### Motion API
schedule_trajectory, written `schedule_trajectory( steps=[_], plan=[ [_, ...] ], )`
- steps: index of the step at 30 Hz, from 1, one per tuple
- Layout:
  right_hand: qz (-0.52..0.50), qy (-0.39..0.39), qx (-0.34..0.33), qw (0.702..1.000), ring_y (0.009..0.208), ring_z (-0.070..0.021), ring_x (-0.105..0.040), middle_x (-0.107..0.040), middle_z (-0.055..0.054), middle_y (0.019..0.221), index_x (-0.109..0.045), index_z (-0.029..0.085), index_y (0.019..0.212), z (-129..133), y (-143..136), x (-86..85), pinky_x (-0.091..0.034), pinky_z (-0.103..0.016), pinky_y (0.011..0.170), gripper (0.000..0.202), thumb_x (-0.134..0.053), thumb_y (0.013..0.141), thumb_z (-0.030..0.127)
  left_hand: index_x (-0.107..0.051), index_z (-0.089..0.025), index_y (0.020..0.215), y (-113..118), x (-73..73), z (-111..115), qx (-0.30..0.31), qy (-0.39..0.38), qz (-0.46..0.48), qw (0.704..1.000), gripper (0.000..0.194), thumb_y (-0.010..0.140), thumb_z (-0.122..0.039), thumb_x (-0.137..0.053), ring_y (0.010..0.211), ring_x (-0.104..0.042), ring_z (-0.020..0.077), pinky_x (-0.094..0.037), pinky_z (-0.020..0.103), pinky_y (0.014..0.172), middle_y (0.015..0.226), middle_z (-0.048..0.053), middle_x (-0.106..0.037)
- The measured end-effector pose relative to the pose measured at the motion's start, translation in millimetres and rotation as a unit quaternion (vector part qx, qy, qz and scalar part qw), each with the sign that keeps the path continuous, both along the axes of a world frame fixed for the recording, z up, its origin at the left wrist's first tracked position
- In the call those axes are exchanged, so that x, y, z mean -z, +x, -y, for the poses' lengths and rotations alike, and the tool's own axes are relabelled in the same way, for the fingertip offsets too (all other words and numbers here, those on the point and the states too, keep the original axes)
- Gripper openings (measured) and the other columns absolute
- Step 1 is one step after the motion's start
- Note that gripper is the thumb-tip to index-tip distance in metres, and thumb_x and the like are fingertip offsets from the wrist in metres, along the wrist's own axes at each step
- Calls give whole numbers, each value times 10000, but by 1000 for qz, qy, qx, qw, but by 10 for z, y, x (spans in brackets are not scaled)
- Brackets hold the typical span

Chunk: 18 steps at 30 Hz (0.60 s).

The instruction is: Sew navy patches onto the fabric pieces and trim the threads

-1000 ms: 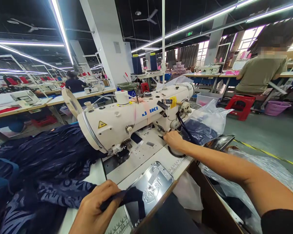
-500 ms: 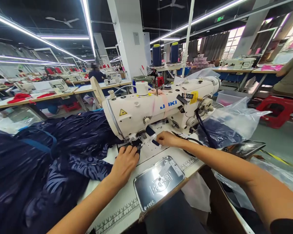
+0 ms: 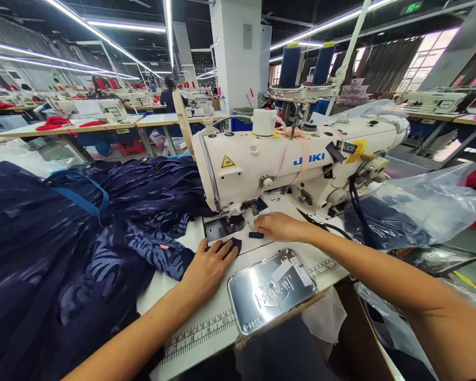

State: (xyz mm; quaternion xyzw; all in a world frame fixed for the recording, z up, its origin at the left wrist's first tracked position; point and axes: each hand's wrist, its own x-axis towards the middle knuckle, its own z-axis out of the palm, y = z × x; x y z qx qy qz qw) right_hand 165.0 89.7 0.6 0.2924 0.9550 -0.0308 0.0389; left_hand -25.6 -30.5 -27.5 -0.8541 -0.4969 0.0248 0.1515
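Observation:
My left hand [image 3: 214, 262] lies palm down, fingers spread, on a small dark fabric piece [image 3: 235, 245] in front of the needle area of a white sewing machine [image 3: 254, 153]. Just right of the needle plate [image 3: 218, 228], my right hand [image 3: 275, 226] has its fingers pinched together at the machine bed. A short navy strip [image 3: 256, 235] lies by those fingertips; whether they grip it is hard to tell. Another dark scrap [image 3: 261, 203] sits behind the right hand.
Navy patterned fabric [image 3: 158, 180] heaps at the left. A shiny metal tray [image 3: 272, 293] rests at the table's front edge. Black-handled scissors [image 3: 321, 223] and a plastic bag with dark fabric [image 3: 412, 211] are on the right. A person [image 3: 168, 98] is far back.
My left hand has drawn the dark fabric piece back from under the needle area toward the front. My right hand stays near the strip. The camera view has turned left and tilted down.

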Motion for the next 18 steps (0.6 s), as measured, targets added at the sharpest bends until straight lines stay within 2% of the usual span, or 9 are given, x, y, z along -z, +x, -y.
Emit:
schedule_trajectory(
  steps=[2,4,7,10,14,18],
  plan=[
    [32,16,-19,999,750,-167,-585,-650,-70,879,-617,147,861,14,-102,37,-328,-248,580,199,-432,825,84,-542,-125,1144,36,-5,-25,1,8,-20,1000,386,808,-34,-377,1036,-543,278,-362,490,897,1155,137,-596],
    [14,78,-1,997,768,-183,-587,-645,-96,885,-615,128,908,39,-165,89,-344,-269,627,222,-425,819,57,-551,-84,1122,58,2,-50,10,21,-34,999,346,824,-50,-379,1049,-530,287,-343,497,921,1092,156,-617],
    [-58,142,45,987,790,-198,-583,-633,-112,868,-617,116,919,120,-181,180,-360,-295,688,202,-424,870,149,-551,-64,1107,60,38,-71,16,31,-31,999,326,838,-55,-367,1061,-514,285,-339,485,933,1068,159,-615],
    [-86,142,45,985,789,-190,-576,-618,-95,862,-626,132,890,223,-159,264,-375,-284,688,178,-482,866,233,-545,-83,1100,44,65,-80,19,12,-3,1000,329,828,-46,-364,1049,-506,264,-372,445,909,1120,143,-580],
    [-64,147,28,987,750,-170,-569,-599,-77,828,-625,132,860,280,-132,343,-395,-268,671,164,-465,843,101,-530,-89,1105,19,32,-71,25,-42,41,998,366,786,-11,-368,1020,-499,243,-433,365,809,1106,123,-567],
    [-92,160,-33,982,753,-171,-546,-582,-73,804,-613,134,819,240,-86,416,-417,-271,670,210,-417,852,68,-537,-114,1087,1,-21,-20,24,-81,90,992,368,753,-22,-415,1021,-492,225,-436,349,826,1112,109,-563]
  ],
)
